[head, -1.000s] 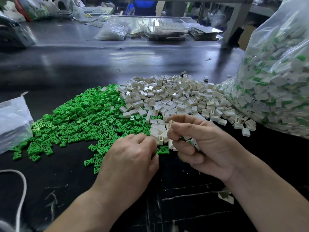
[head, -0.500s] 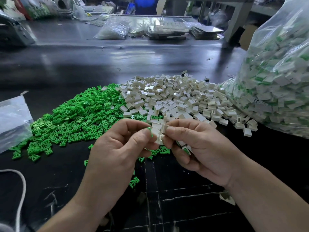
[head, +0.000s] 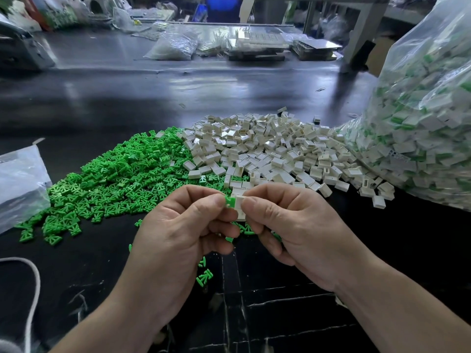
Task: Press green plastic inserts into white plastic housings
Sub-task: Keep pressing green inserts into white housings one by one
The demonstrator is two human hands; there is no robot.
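Note:
My left hand (head: 183,225) pinches a green insert (head: 229,201) between thumb and forefinger. My right hand (head: 293,225) pinches a white housing (head: 240,207) right beside it; the insert's end meets the housing's left side. Both are held above the dark table, just in front of the piles. A heap of loose green inserts (head: 114,179) spreads to the left. A heap of white housings (head: 267,154) lies behind my hands to the right. More parts may be tucked in my right palm; I cannot tell.
A big clear bag of assembled white-and-green parts (head: 420,128) stands at the right. A smaller plastic bag (head: 20,182) lies at the left edge, a white cord (head: 33,289) below it. A few stray green inserts (head: 204,276) lie under my hands. Bags and trays sit at the far back.
My left hand lifted from the table with a green insert and came up level with my right hand. The insert now shows clearly against the white housing.

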